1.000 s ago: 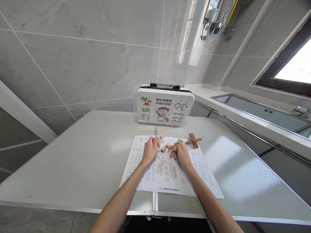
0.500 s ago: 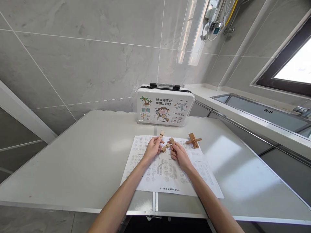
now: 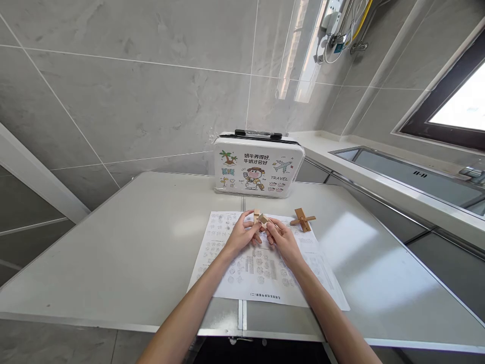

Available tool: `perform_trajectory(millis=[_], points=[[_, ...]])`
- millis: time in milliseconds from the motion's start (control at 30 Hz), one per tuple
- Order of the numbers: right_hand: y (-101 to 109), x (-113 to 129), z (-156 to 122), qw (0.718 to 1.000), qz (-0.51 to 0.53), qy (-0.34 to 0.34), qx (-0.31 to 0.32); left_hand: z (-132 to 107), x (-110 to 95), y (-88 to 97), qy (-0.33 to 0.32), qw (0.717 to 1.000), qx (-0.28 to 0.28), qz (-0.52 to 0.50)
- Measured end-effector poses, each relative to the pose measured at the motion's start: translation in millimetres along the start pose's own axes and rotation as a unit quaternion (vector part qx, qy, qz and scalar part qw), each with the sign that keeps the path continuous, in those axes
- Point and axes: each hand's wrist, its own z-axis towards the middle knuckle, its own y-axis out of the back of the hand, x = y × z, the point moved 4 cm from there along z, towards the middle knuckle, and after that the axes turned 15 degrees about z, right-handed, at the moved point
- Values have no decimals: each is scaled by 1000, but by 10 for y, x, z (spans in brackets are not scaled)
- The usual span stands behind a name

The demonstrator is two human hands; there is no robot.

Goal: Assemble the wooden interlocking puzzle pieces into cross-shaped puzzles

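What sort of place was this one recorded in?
Probably a kitchen, though a utility room is possible: a sink with a tap is set into the counter at right, beside a tiled wall.

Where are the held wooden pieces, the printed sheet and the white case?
Held wooden pieces (image 3: 263, 219), head view: upper face of one.
Printed sheet (image 3: 264, 267), head view: around its middle.
White case (image 3: 259, 168), head view: its decorated front.
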Motion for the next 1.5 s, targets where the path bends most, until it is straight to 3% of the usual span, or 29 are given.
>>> perform_trajectory(millis=[267, 533, 900, 1200, 1500], points=[[8, 1, -9, 1000, 7, -1, 4, -21, 21, -39, -30, 999, 35, 21], [104, 7, 13, 997, -46, 46, -51, -11, 56, -56, -16, 999, 36, 35], [97, 64, -3, 996, -42, 64, -46, -48, -7, -67, -48, 996, 48, 60], [152, 11, 37, 987, -82, 131, -51, -73, -63, -76, -38, 996, 51, 60], [171, -5, 35, 985, -84, 134, -68, -66, -53, -90, -51, 996, 65, 46]])
